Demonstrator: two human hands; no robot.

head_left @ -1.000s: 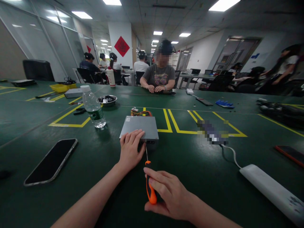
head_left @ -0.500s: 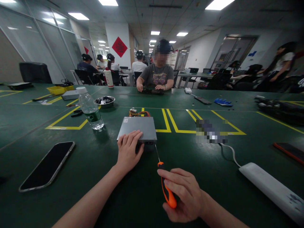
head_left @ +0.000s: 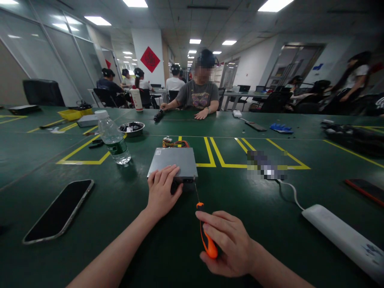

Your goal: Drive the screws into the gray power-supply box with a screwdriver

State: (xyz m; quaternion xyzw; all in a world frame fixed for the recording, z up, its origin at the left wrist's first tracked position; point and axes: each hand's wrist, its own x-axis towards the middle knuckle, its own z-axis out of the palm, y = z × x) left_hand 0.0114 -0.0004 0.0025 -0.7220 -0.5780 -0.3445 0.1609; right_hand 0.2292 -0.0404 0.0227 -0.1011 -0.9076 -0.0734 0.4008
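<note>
Big office here, and the bench is a dark green table (head_left: 111, 204) marked out with yellow tape; a person (head_left: 196, 94) sits across from me.

The screwdriver (head_left: 210, 246) has its long axis running away from me, slanting a bit left: orange-and-black butt nearest me, tip up at the near face of the grey metal box (head_left: 177, 158), just right of the socket (head_left: 188, 181). Can't tell if the tip is in a screw. Right hand (head_left: 232, 242) has the handle pinched between thumb and fingers. Left hand (head_left: 163, 190) grips the box's near left part, fingers over the top, thumb down at the front. The box lies flat, socket side facing me, coloured cables (head_left: 180, 144) behind it.

Containers: the steel bowl (head_left: 137, 133) holds dark and pale bits, too small to make out. The yellow tray (head_left: 67, 116) has something black in it. The clear bottle (head_left: 113, 136) stands capped left of the box; can't tell how full.

Compared with a second ago, the tip is further right along the box's face. The person opposite now has one hand out to the side on a dark object (head_left: 158, 116) and the other flat on the table.
</note>
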